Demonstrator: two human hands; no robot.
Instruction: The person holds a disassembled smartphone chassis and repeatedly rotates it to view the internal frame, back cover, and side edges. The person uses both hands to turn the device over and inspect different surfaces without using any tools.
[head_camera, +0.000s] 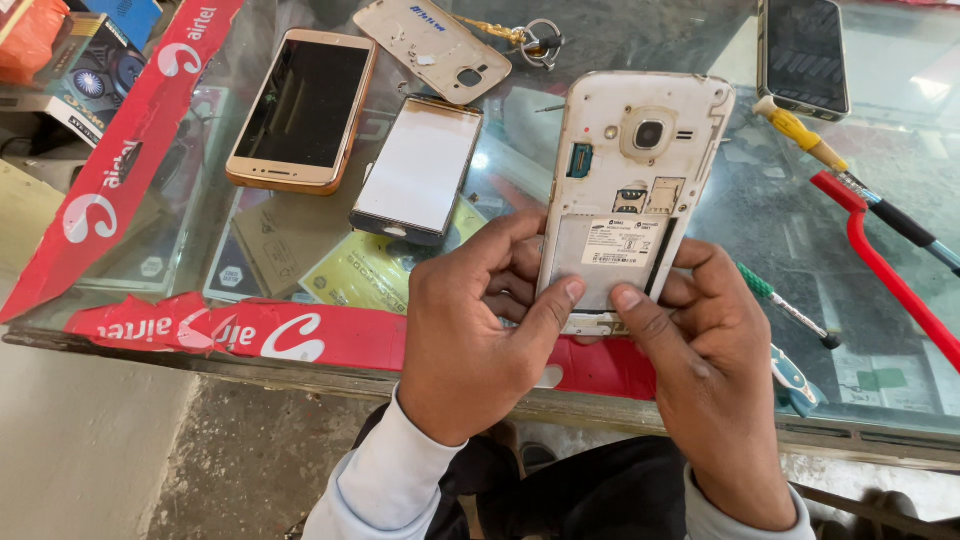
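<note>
Left hand (470, 330) and right hand (705, 350) pinch the white phone (630, 180) at its lower edge, thumbs pressed on the open back, held above the glass counter (760, 230). I judge it light, stiff, fragile; hold by the side rails

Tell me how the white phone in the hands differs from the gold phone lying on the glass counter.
The white phone is held up in both hands, left hand and right hand; the gold phone lies flat on the glass counter, untouched. The white phone shows its opened back with an empty battery bay; the gold phone shows its dark screen. Both are slim, rectangular smartphones.
</note>
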